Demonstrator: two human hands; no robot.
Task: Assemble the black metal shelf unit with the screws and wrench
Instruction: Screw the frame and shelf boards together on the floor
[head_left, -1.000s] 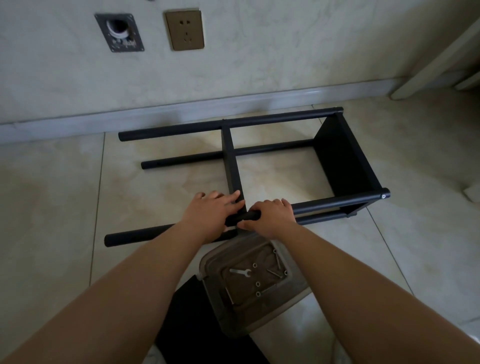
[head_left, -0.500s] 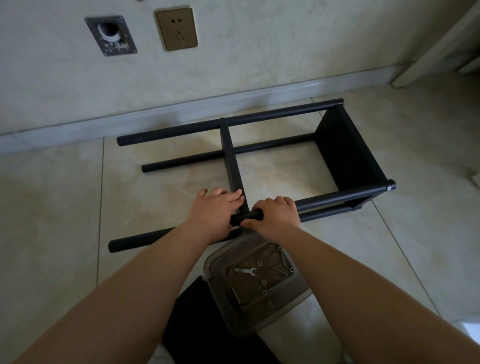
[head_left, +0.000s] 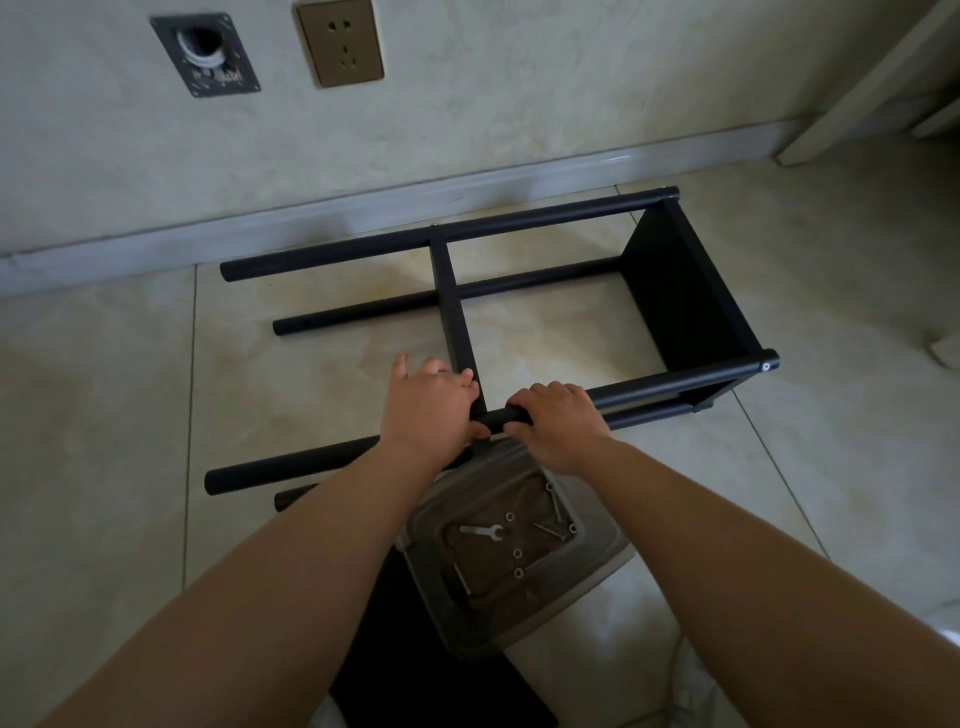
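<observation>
The black metal shelf unit (head_left: 675, 291) lies on its side on the tiled floor, its round poles running left to right. A thin shelf panel (head_left: 454, 306) crosses the frame at its middle, and another panel closes the right end. My left hand (head_left: 428, 410) and my right hand (head_left: 558, 421) both wrap the near upper pole (head_left: 675, 382), either side of the middle panel's joint. Just below my hands sits a clear plastic tray (head_left: 597, 545) holding a small silver wrench (head_left: 480, 531), screws and washers.
A wall with a skirting board (head_left: 311, 218) runs behind the frame, bearing a socket (head_left: 340, 41) and a metal wall plate (head_left: 205, 54). A loose black panel (head_left: 395, 649) lies on the floor under the tray. A white door frame (head_left: 852, 88) stands at the far right.
My hands keep their hold on the near pole. The view has shifted slightly, and the frame's right end sits a little further to the right and away from the wall.
</observation>
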